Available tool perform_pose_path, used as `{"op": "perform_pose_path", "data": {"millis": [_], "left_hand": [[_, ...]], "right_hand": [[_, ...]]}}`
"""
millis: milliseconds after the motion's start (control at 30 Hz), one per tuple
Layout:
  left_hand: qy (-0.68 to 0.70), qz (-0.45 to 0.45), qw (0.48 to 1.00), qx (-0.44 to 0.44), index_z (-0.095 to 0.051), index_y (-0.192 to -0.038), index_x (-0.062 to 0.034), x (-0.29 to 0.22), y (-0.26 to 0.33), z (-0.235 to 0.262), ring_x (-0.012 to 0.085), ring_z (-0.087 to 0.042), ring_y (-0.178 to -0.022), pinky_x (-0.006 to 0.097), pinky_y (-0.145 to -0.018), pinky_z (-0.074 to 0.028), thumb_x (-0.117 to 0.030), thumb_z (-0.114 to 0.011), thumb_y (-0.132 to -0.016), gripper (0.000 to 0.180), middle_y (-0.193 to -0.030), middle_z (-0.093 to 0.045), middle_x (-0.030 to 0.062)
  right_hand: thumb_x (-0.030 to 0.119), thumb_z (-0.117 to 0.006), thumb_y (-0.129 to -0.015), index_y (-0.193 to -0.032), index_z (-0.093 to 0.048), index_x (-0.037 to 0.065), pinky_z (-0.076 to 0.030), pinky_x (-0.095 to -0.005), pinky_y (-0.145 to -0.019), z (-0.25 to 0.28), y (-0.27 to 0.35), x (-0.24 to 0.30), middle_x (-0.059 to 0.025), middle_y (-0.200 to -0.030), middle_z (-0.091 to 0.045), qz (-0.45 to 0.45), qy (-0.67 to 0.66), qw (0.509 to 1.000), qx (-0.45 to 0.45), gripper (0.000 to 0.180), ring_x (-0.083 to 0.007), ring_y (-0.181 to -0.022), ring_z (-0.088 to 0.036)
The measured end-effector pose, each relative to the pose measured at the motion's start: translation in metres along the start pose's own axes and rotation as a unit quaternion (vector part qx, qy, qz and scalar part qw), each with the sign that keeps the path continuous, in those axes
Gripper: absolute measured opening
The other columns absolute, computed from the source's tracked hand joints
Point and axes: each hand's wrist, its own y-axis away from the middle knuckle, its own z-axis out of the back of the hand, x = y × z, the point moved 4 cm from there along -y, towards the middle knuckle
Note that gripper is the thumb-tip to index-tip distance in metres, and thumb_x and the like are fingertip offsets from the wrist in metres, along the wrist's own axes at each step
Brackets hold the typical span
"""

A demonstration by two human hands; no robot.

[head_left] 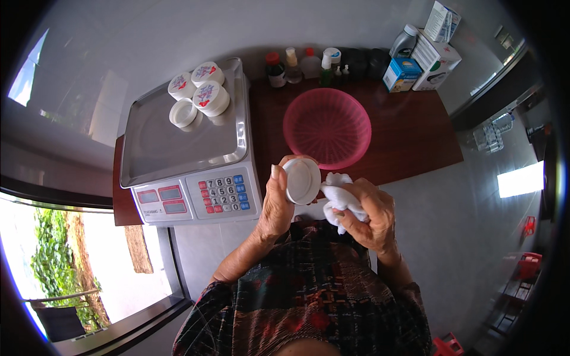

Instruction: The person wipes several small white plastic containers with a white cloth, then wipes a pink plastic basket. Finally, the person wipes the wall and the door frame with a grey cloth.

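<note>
My left hand (276,202) grips a round white plastic lid (303,181), its hollow inner side turned up toward me. Close to its right edge, my right hand (374,210) is closed around a bunched white cloth (341,202). Both hands are held up in front of my body, near the table's front edge. Just beyond them sits a pink plastic basket (327,127) with slatted walls. On the steel pan of a weighing scale (184,142) to the left stand several white jars (211,98) with printed tops, beside an open white round piece (183,113).
Bottles (275,70) line the back of the dark wooden table (409,130) against the wall. Boxes (436,59) are stacked at its far right corner, with a blue box (402,75) in front. A window (77,267) lies at lower left; red stools (528,265) stand on the right.
</note>
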Motion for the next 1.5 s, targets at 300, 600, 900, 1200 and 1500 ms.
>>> {"op": "perform_pose_path", "data": {"millis": [300, 600, 900, 1200, 1500], "left_hand": [[-0.217, -0.002, 0.975, -0.050, -0.051, -0.112, -0.0036, 0.003, 0.003, -0.005, 0.0126, -0.055, -0.091, 0.026, -0.082, -0.043, -0.052, -0.019, -0.099, 0.059, -0.094, -0.059, 0.0052], [-0.168, -0.001, 0.985, -0.045, -0.051, -0.112, -0.0032, -0.004, 0.004, -0.003, 0.0141, -0.056, -0.087, 0.028, -0.079, -0.046, -0.061, -0.018, -0.095, 0.069, -0.096, -0.058, 0.0067], [-0.171, -0.010, 0.984, -0.058, -0.051, -0.110, -0.0034, -0.003, 0.001, -0.003, 0.0110, -0.051, -0.078, 0.026, -0.070, -0.043, -0.052, -0.023, -0.098, 0.058, -0.087, -0.055, 0.0042], [-0.258, -0.053, 0.962, -0.064, -0.050, -0.110, -0.0037, -0.010, 0.005, -0.006, 0.0106, -0.050, -0.082, 0.026, -0.073, -0.043, -0.052, -0.024, -0.098, 0.057, -0.091, -0.055, 0.0043], [-0.159, -0.041, 0.985, -0.051, -0.048, -0.115, -0.0034, 0.001, 0.006, -0.007, 0.0140, -0.055, -0.090, 0.028, -0.079, -0.045, -0.059, -0.018, -0.095, 0.067, -0.097, -0.057, 0.0074]], "right_hand": [[0.001, -0.071, -0.067, -0.108, -0.056, 0.000, -0.055, -0.0336, -0.062, -0.032, -0.021, 0.008, -0.0123, -0.103, -0.049, -0.026, 0.156, 0.987, 0.002, 0.043, -0.0269, -0.084, -0.062], [0.000, -0.069, -0.071, -0.111, -0.055, -0.002, -0.054, -0.0355, -0.074, -0.034, -0.017, 0.014, -0.0115, -0.108, -0.051, 0.022, 0.067, 0.990, 0.122, 0.042, -0.0289, -0.095, -0.057], [-0.002, -0.070, -0.069, -0.092, -0.060, 0.002, -0.053, -0.0294, -0.064, -0.043, -0.024, 0.006, -0.0043, -0.097, -0.060, 0.118, 0.167, 0.971, -0.123, 0.025, -0.0192, -0.085, -0.057], [-0.002, -0.071, -0.067, -0.097, -0.059, 0.004, -0.053, -0.0370, -0.066, -0.033, -0.018, 0.016, -0.0084, -0.102, -0.053, -0.010, 0.072, 0.996, 0.044, 0.033, -0.0294, -0.090, -0.058], [-0.008, -0.066, -0.066, -0.094, -0.060, 0.005, -0.050, -0.0356, -0.071, -0.017, -0.009, 0.000, -0.0094, -0.096, -0.056, -0.073, -0.161, 0.984, -0.025, 0.032, -0.0264, -0.086, -0.059]]}}
